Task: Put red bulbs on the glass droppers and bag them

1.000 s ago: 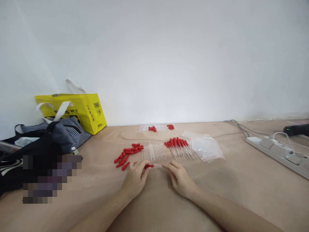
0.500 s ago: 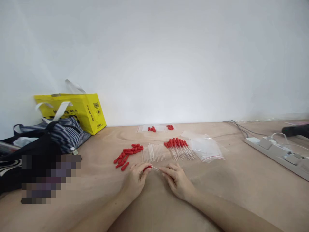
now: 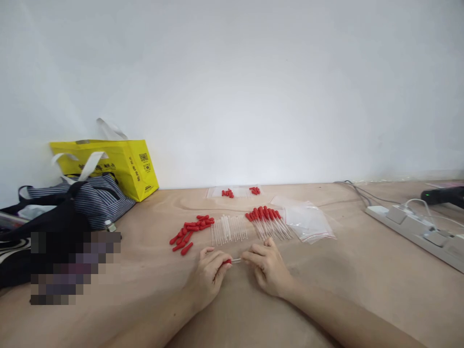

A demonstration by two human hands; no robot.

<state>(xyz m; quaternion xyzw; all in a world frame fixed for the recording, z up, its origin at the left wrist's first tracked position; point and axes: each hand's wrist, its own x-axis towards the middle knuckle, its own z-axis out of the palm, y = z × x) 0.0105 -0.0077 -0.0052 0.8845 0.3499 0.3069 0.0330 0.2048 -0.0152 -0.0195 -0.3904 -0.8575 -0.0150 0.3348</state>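
My left hand pinches a red rubber bulb at the near middle of the table. From the bulb a thin clear tube runs right to the closed fingertips of my right hand. Loose red bulbs lie in a pile beyond my left hand. Beside them, clear tubes lie side by side in a row. Farther right, several tubes with red bulbs on their ends are fanned out, touching a clear plastic bag.
Against the wall lies another clear bag with red bulbs and tubes. At the left are a yellow bag, a striped bag and a black bag. A white power strip with cables lies at the right.
The bulb and tube between my hands have moved slightly nearer to me and lie more level. The tips of the two hands' fingers are a little closer together.
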